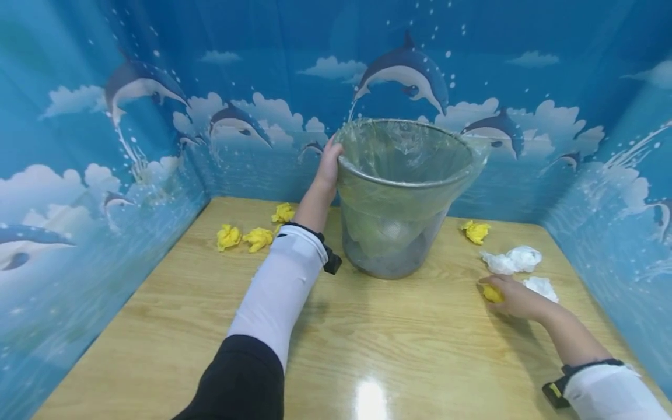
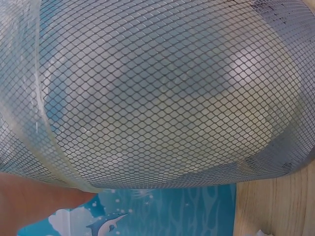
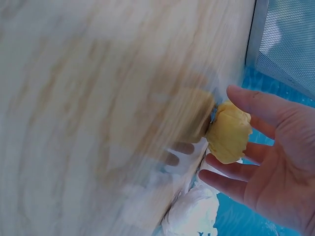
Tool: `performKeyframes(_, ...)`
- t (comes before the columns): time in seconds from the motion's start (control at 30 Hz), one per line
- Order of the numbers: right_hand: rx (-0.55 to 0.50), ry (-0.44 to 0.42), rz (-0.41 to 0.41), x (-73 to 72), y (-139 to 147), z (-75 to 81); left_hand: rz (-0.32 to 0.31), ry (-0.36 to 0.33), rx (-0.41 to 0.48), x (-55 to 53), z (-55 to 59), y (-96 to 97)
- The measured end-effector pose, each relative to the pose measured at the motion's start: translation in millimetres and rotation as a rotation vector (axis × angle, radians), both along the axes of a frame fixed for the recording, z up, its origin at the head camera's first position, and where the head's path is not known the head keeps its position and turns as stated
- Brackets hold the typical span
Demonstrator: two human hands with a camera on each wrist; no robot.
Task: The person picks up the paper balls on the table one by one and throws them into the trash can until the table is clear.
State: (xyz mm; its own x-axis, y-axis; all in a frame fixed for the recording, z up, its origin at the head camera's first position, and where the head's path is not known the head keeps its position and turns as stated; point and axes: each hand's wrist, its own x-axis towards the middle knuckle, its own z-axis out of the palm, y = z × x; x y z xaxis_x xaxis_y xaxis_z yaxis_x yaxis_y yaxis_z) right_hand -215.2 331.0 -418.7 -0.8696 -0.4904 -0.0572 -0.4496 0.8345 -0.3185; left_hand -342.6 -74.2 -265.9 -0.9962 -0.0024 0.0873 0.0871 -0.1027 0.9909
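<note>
A mesh wastebasket [image 1: 388,233] with a clear plastic liner [image 1: 362,146] folded over its rim stands tilted on the table. My left hand [image 1: 329,163] grips its rim on the left side; in the left wrist view the thumb [image 2: 44,199] lies along the liner's edge and the mesh fills most of the picture. To the right, my right hand [image 1: 511,297] has its thumb and fingers around a crumpled yellow paper ball [image 3: 229,132], which sits at the tabletop. White crumpled paper [image 1: 541,287] lies right behind that hand.
Several yellow paper balls [image 1: 257,239] lie on the table [image 1: 409,344] left of the basket, partly behind the left forearm. Another yellow ball [image 1: 476,232] and more white crumpled paper [image 1: 511,260] are at the right. Dolphin-printed curtains [image 1: 294,64] enclose the back and sides.
</note>
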Motion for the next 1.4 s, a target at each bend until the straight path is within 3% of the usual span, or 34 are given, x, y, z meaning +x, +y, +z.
performKeyframes(0.2, 0.022, -0.007, -0.003, 1.8, -2.7, 0.9, -0.025, 0.005, 0.013, -1.9, -2.5, -1.0)
performKeyframes(0.63, 0.043, 0.042, 0.023, -1.2, -2.5, -5.6, -0.014, -0.012, 0.009, -1.0, -0.4, -0.6)
performKeyframes(0.97, 0.06, 0.038, 0.029, -4.8, -4.2, -6.2, 0.004, 0.002, -0.023, -0.8, -0.6, 0.0)
performKeyframes(1.4, 0.063, 0.042, 0.025, -7.4, -5.5, -4.9, -0.004, -0.002, 0.003, -1.2, -0.6, 0.0)
